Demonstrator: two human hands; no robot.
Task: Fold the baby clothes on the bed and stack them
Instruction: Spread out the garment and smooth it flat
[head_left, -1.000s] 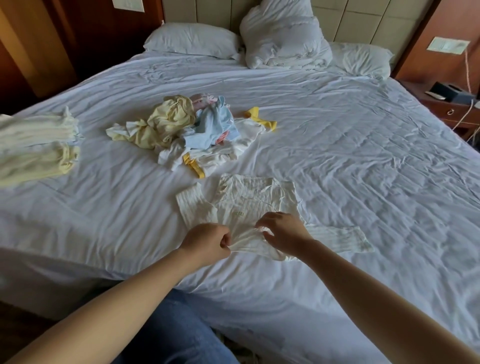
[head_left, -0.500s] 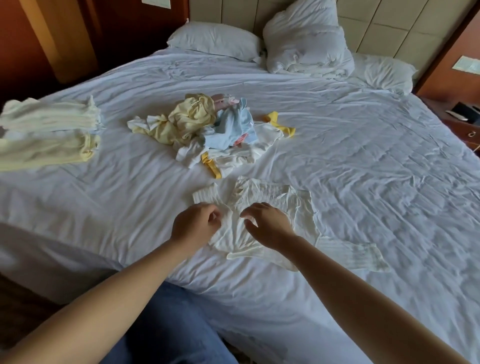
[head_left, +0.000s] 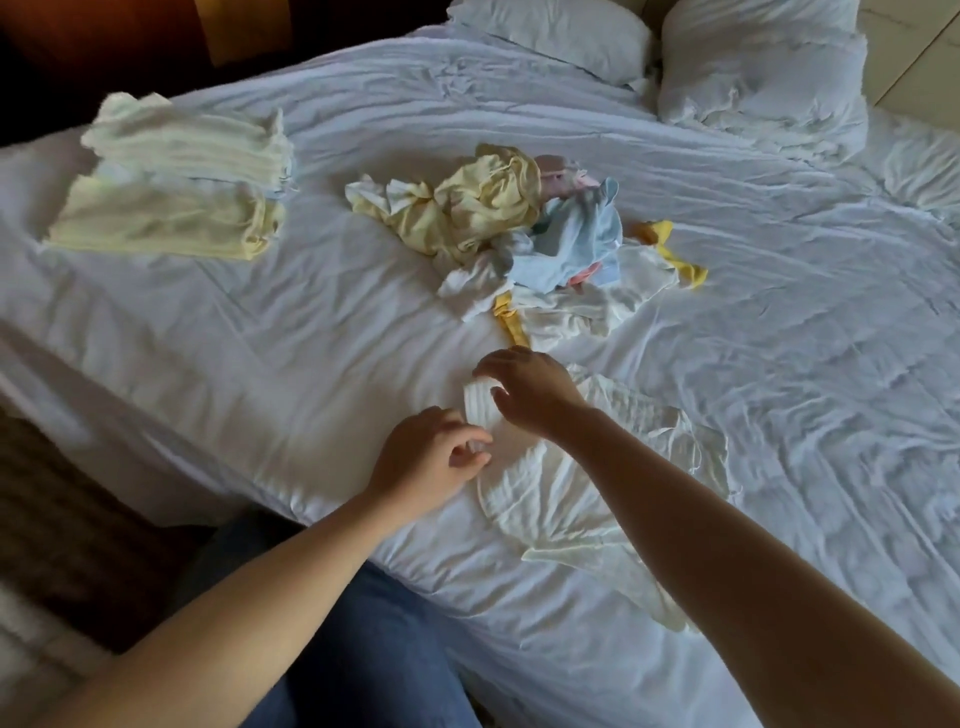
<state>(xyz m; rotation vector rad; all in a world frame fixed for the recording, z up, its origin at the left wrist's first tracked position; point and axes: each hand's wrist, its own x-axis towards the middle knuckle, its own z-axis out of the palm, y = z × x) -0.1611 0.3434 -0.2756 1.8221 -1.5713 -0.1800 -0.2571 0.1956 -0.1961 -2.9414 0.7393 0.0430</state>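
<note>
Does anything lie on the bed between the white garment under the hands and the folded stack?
Nothing visible. Only bare sheet lies between the white garment and the folded stack; the unfolded pile sits farther back, off that path.

White ribbed top (head_left: 550, 499) is lying flat-ish, rumpled, near my edge of the bed (head_left: 311, 338). Unfolded pile (head_left: 519, 228) sits mid-bed, folded pale-yellow stack (head_left: 176, 176) far left.

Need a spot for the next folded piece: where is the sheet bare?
Bare white sheet lies between the folded pale-yellow stack and the jumbled pastel clothes heap, and right of it. Crowded: middle, where heap nears white ribbed garment.
</note>
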